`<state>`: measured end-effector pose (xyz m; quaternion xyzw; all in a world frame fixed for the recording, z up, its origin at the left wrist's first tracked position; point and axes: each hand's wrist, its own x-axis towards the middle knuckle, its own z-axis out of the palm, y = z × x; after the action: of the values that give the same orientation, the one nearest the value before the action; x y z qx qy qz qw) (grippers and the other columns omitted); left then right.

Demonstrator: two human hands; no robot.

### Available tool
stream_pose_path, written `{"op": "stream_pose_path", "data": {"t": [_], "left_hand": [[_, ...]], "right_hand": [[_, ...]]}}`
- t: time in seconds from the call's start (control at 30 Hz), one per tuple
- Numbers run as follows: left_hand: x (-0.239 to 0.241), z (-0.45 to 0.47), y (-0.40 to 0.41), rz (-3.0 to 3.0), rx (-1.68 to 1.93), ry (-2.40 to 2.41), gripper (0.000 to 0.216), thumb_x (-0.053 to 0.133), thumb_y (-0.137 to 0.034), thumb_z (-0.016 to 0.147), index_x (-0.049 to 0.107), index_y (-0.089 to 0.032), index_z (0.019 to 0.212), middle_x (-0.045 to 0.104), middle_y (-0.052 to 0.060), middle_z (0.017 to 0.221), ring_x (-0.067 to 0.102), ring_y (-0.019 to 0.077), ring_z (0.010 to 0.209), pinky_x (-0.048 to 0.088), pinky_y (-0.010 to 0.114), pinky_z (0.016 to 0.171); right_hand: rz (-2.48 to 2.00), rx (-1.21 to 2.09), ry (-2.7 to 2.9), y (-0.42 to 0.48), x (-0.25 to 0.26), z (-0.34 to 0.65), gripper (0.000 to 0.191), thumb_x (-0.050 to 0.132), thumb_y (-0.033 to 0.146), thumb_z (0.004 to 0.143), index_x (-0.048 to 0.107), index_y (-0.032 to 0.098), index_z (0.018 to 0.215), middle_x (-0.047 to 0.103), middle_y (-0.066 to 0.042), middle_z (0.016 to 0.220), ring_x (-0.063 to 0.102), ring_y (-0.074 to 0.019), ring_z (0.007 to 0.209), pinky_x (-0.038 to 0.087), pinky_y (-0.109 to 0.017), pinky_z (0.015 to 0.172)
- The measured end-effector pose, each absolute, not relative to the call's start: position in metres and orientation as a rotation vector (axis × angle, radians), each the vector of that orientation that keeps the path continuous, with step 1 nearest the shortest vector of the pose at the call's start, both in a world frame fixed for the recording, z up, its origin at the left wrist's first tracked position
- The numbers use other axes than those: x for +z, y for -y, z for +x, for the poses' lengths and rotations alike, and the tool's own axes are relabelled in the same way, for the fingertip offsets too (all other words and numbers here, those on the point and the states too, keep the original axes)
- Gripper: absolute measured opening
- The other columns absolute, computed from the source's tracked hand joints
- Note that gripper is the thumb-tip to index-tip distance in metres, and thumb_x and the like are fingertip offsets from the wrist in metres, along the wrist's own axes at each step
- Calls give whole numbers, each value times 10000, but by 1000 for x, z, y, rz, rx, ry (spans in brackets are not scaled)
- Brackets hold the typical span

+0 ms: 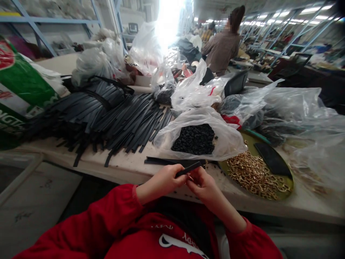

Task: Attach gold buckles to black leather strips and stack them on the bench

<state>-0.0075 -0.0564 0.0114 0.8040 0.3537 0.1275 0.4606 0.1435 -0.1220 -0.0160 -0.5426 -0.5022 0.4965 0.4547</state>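
Note:
My left hand [168,178] pinches a black strap [188,169] between thumb and fingers near the table's front edge. Right beside it, my right hand [202,181] has its fingers closed on a small gold buckle [191,177], held close against the strap. Most of the buckle is hidden by the fingers. Just behind my hands lies a short stack of black straps [161,160]. A clear plastic bag [229,144] stands open beyond them, with many small black pieces [194,138] inside. To the right, gold buckles [256,176] lie heaped on a round yellowish tray [288,190].
A large spread of black straps [126,122] covers the table's left side. A flat black piece [272,160] rests on the tray. Plastic bags [199,90] crowd the back. A green and white sack [24,86] stands far left. Another person [222,46] works beyond the table.

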Motion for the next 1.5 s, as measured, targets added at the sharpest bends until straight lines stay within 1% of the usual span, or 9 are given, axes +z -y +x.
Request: {"op": "stream_pose_path", "data": {"t": [0.13, 0.27, 0.53, 0.7, 0.8, 1.03, 1.2, 1.33, 1.5], "left_hand": [[5, -5, 51, 1873, 245, -821, 219, 452, -255, 766, 614, -116, 811, 610, 12, 709, 498, 119, 604, 354, 203, 533], [1, -2, 46, 1748, 273, -901, 230, 442, -277, 766, 592, -107, 804, 570, -1, 690, 459, 105, 591, 339, 194, 517], [-1, 1, 43, 1781, 226, -988, 231, 450, -329, 771, 547, -130, 707, 506, -33, 605, 409, 88, 537, 282, 189, 460], [5, -11, 40, 1840, 192, -890, 351, 311, -410, 869, 541, -156, 791, 505, -36, 619, 451, 96, 553, 319, 195, 502], [4, -17, 41, 1962, 173, -854, 338, 321, -385, 877, 572, -168, 814, 550, -23, 666, 481, 109, 602, 338, 201, 551], [0, -14, 54, 1971, 224, -769, 269, 357, -307, 863, 583, -161, 856, 608, 20, 793, 529, 145, 732, 384, 229, 665], [6, -16, 61, 1740, 205, -839, 236, 453, -372, 808, 528, -154, 859, 572, -7, 757, 496, 122, 668, 385, 219, 590], [12, -18, 66, 1551, 99, -829, 297, 417, -444, 819, 474, -154, 783, 503, -42, 635, 400, 70, 491, 301, 187, 439], [16, -18, 72, 1333, 65, -808, 231, 429, -387, 812, 423, -161, 767, 494, -46, 618, 384, 45, 442, 265, 165, 405]], "right_hand": [[-1228, 1469, 1067, 126, -18, 144, 327, 611, 201, 720, 494, 204, 1025, 607, 21, 770, 569, -110, 675, 438, -219, 606], [-1136, 1533, 895, 128, -17, 142, 516, 666, 222, 681, 446, 243, 1147, 605, 2, 904, 575, -120, 785, 450, -228, 669], [-1378, 1175, 898, 120, -27, 136, 188, 675, 304, 685, 583, 201, 812, 603, 19, 702, 552, -116, 629, 440, -231, 583], [-1272, 1245, 436, 118, -25, 140, 198, 718, 283, 650, 604, 210, 794, 589, 49, 674, 558, -77, 571, 483, -210, 582], [-1111, 1346, 175, 118, -23, 137, 241, 738, 252, 628, 607, 230, 829, 600, 57, 717, 571, -59, 564, 516, -194, 588], [-1134, 1358, 231, 128, -29, 113, 199, 721, 270, 652, 600, 211, 798, 599, 46, 700, 560, -73, 557, 497, -200, 553], [-1298, 1139, 541, 139, -29, 105, 185, 680, 330, 693, 578, 187, 750, 591, 32, 654, 537, -104, 590, 453, -220, 569], [-1242, 1256, 580, 144, -24, 102, 186, 606, 369, 755, 572, 186, 758, 579, 33, 610, 524, -107, 542, 441, -236, 552], [-1091, 1423, 442, 146, -23, 101, 174, 571, 365, 772, 539, 195, 749, 557, 49, 571, 503, -98, 481, 408, -224, 501]]}}
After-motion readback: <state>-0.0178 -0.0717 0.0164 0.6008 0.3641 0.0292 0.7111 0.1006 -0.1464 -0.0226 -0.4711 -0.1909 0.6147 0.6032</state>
